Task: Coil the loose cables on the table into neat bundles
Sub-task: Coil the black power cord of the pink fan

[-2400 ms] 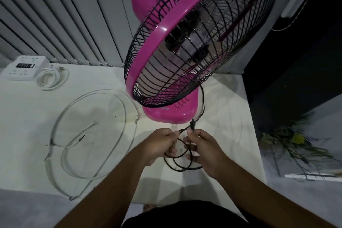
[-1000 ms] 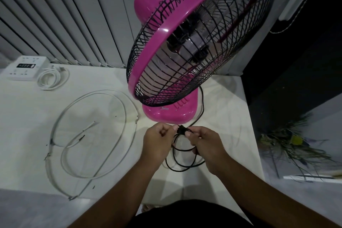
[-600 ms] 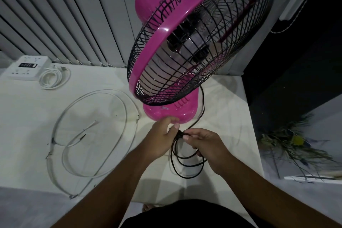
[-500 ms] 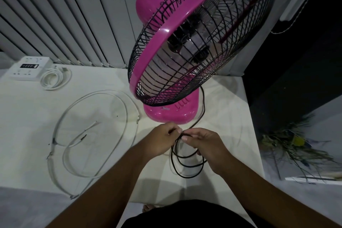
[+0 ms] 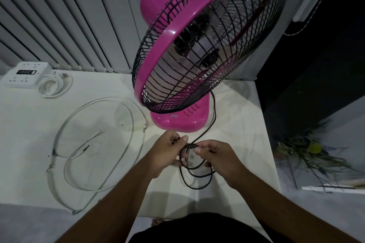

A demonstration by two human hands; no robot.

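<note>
- My left hand (image 5: 167, 152) and right hand (image 5: 215, 159) meet in front of the pink table fan with black wire grille (image 5: 199, 45), near the bench's front edge.
- Thin black power cable (image 5: 194, 180): both hands closed on it, pinching where the loops gather; several loops hang below my fingers onto the white bench (image 5: 237, 116).
- One strand runs from my hands up along the right side of the fan's base.
- Long white flat cable (image 5: 110, 102) lies loose in wide loops on the bench's left half, well apart from my hands.
- Small coiled white cable (image 5: 55, 87) sits beside a white multi-socket power strip (image 5: 25, 74) at the far left corner.
</note>
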